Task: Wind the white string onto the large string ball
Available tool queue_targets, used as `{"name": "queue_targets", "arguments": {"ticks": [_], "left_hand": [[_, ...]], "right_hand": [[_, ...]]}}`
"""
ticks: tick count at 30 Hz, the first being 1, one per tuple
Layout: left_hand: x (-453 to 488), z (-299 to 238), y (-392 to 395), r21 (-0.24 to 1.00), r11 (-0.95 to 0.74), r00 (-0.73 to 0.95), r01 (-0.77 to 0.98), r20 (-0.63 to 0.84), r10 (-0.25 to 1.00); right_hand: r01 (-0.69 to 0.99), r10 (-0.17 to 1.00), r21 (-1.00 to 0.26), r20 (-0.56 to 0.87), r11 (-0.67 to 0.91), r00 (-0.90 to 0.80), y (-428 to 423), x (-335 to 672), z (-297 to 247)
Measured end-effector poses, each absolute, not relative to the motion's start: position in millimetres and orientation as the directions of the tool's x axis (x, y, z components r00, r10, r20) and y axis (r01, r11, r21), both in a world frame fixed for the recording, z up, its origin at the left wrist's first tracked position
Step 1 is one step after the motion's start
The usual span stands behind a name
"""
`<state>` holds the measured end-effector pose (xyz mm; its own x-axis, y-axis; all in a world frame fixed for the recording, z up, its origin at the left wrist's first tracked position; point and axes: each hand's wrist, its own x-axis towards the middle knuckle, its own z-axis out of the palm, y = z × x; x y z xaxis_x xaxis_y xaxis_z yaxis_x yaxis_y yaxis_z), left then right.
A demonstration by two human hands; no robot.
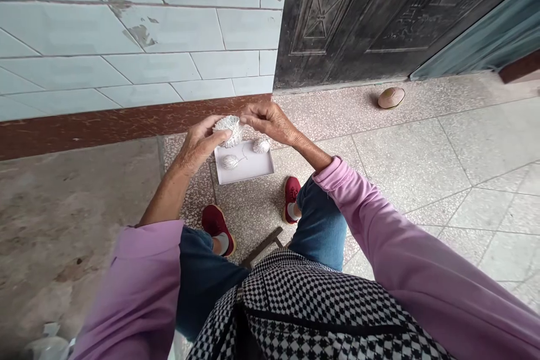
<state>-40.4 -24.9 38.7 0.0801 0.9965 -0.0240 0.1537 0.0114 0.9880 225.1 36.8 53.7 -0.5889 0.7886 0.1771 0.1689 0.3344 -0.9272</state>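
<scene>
My left hand (pixel 200 145) is closed around a round, ruffled white crochet piece (pixel 229 130), with the thumb across its front. At the right edge of the piece, the fingertips of my right hand (pixel 265 121) are pinched together. Whatever lies between them, perhaps yarn or a thin tool, is too small to make out. Below both hands a shallow white box (pixel 257 167) rests on the floor. In it lie a ball of white yarn (pixel 230 162) at the left, with a loose strand, and a second white ball (pixel 261 146) at the upper right.
A tiled wall (pixel 160 28) with a brown base strip rises ahead, beside a dark carved door (pixel 337 17). A pinkish ball (pixel 391 98) lies on the floor near the door. My red shoes (pixel 217 226) stand either side of the box's near edge.
</scene>
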Motion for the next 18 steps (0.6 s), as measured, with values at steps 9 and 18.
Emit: {"name": "queue_targets", "arguments": {"ticks": [9, 18], "left_hand": [[-28, 43, -36, 0.960, 0.101, 0.243, -0.260, -0.036, 0.969], [-27, 42, -28, 0.933, 0.027, 0.048, -0.358, -0.010, 0.999]], "right_hand": [[0.207, 0.872, -0.965, 0.039, 0.159, -0.488, 37, 219, 65], [0.298, 0.746, -0.885, 0.079, 0.357, -0.661, 30, 201, 39]]}}
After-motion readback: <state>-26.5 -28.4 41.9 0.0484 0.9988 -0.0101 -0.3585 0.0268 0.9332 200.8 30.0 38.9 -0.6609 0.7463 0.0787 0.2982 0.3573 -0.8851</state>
